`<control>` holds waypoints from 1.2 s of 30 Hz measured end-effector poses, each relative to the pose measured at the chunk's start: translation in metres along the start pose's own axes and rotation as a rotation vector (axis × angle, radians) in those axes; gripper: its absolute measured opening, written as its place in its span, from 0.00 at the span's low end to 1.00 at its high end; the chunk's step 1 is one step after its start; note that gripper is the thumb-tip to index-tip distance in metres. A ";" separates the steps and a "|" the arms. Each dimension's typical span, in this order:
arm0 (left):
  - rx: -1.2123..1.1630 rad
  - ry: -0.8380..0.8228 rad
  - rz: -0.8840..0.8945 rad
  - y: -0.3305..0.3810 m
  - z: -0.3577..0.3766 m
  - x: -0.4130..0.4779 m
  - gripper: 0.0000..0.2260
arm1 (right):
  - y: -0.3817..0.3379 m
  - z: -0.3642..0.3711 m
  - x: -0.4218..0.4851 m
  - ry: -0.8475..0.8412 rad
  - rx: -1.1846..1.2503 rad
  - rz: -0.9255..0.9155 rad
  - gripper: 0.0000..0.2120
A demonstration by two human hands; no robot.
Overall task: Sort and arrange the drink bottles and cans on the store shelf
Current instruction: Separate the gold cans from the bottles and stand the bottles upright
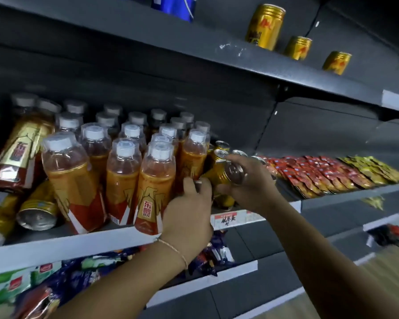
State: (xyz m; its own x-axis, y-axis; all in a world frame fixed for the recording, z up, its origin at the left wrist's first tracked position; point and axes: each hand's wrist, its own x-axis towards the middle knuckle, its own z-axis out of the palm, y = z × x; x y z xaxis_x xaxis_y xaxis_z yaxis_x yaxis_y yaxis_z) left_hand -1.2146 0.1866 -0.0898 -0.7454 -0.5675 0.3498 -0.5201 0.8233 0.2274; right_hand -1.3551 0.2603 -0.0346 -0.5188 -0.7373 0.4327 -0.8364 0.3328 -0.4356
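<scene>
Head view: a gold can (219, 174) is held tilted at centre-right of frame, just right of the orange bottles (154, 187) on the middle shelf (78, 245). The right hand (249, 180) is curled round its lidded end. The left hand (187, 212) is curled at its base, seemingly pinching it. The two-handed hold is judged to steady it for slotting among the upright cans (222, 146) behind. Toppled cans (37, 210) are noted at lower left.

The person's forearms (124, 284) are bare; a thin, pale bracelet (173, 249), possibly a braided cord in this soft focus, circles the wrist of the left hand (187, 210).
</scene>
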 end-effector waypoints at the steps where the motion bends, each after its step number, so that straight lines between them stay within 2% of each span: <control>1: 0.015 -0.003 -0.042 0.001 0.003 0.003 0.37 | 0.003 0.001 0.006 -0.013 0.021 -0.026 0.22; 5: 0.041 0.019 -0.191 0.010 0.015 0.010 0.39 | 0.019 0.012 0.028 -0.140 0.119 -0.064 0.29; 8: -0.013 0.035 -0.277 0.018 0.022 0.017 0.36 | 0.029 0.022 0.039 -0.228 0.125 -0.119 0.31; 12: -0.048 0.048 -0.316 0.023 0.028 0.028 0.29 | 0.039 0.030 0.048 -0.254 0.126 -0.177 0.33; 20: -0.083 0.080 -0.391 0.018 0.040 0.047 0.22 | 0.053 0.046 0.068 -0.382 -0.018 -0.180 0.39; 24: -0.096 0.051 -0.413 0.014 0.044 0.052 0.22 | 0.061 0.051 0.071 -0.406 -0.001 -0.141 0.38; 27: -0.068 0.000 -0.425 0.016 0.036 0.053 0.21 | 0.066 0.050 0.074 -0.434 -0.008 -0.160 0.33; 29: 0.009 -0.049 -0.393 0.020 0.024 0.050 0.18 | 0.066 0.047 0.078 -0.429 0.031 -0.173 0.28; 31: 0.085 -0.022 -0.312 0.025 0.004 0.047 0.13 | 0.060 0.041 0.084 -0.380 0.129 -0.171 0.25; 33: 0.131 0.091 -0.225 0.029 -0.022 0.046 0.10 | 0.050 0.037 0.090 -0.295 0.218 -0.176 0.26; 36: 0.209 0.269 -0.145 0.027 -0.058 0.050 0.11 | 0.034 0.035 0.100 -0.182 0.277 -0.199 0.24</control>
State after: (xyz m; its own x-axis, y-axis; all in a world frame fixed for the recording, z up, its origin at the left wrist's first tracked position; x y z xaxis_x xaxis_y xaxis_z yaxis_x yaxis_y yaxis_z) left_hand -1.2415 0.1815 -0.0131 -0.5362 -0.6316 0.5599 -0.7067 0.6987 0.1113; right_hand -1.4288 0.1771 -0.0339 -0.2905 -0.8721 0.3937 -0.8250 0.0199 -0.5647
